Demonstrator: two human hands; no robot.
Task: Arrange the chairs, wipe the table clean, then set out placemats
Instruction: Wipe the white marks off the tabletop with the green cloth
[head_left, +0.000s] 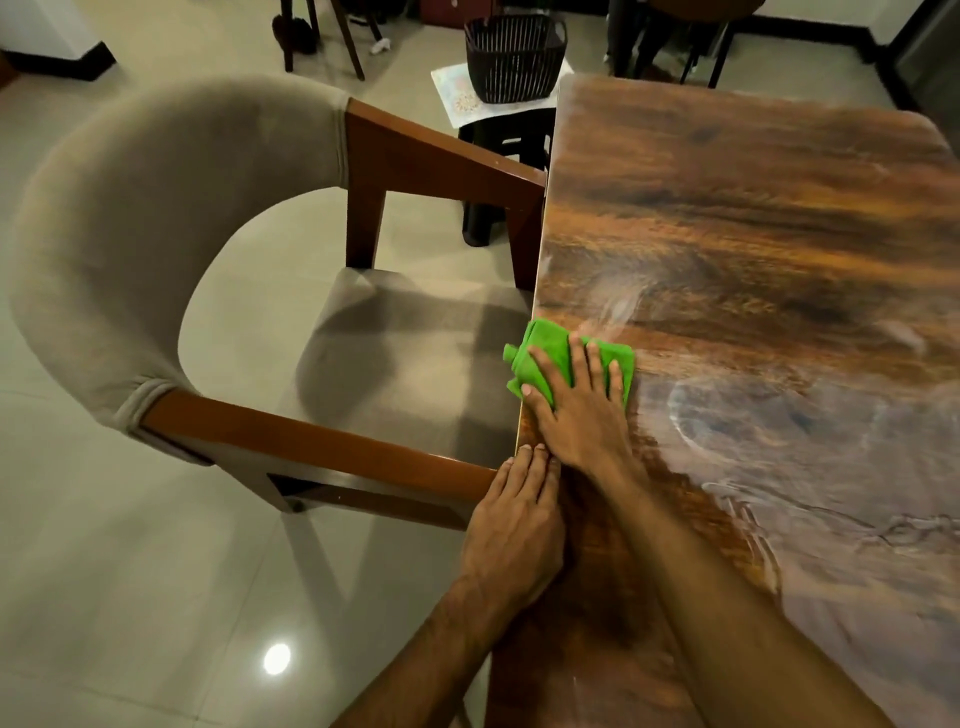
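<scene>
The cloth (545, 348) lay on the table (753, 208) at its left edge, beside the chair (130, 234). The right hand (576, 415) pressed it flat with straight, spread fingers and gripped nothing. The left hand (514, 519) rested flat on the table edge, fingers straight, holding nothing. The cloth appeared soft, light and limp, so it should be driven by palm pressure from above, not pinched. The glossy top looked slippery. Count: one cloth, one table, one chair fully visible, one basket (511, 57) on one stool (498, 150).
</scene>
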